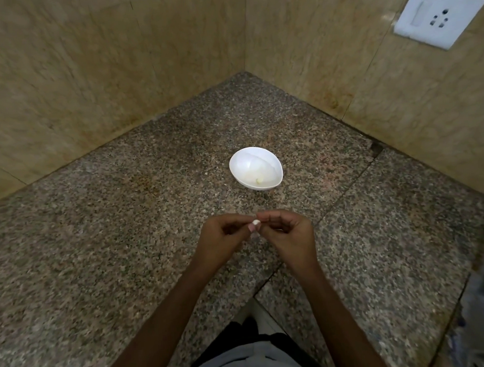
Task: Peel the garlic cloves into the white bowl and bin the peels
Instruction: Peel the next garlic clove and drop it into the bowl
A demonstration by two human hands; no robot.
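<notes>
the main risk here is the garlic clove [256,223] slipping out. it is tiny, held only at the fingertips over the bare bench [126,214], and a hard tug on the skin could pop it loose onto the speckled stone, where a pale scrap would be hard to find. peel flakes could also drop on the bench or drift into the white bowl [251,161], and no bin shows in the frame, so the skins would need gathering later.

both hands meet in the lower middle of the frame. the left hand [223,236] and the right hand [289,234] have their fingers curled in narrow, thumb and forefinger tips pinching the clove between them from either side. the clove sits right at the point where the two pinches touch, only a small white end showing. whether skin is already coming away is too blurred to tell.

the bowl stands on the bench just above the hands in the frame, near but apart from them. a small yellowish bit [258,180] lies near its lower rim, probably a peeled clove. a wall socket [435,14] is at upper right.
</notes>
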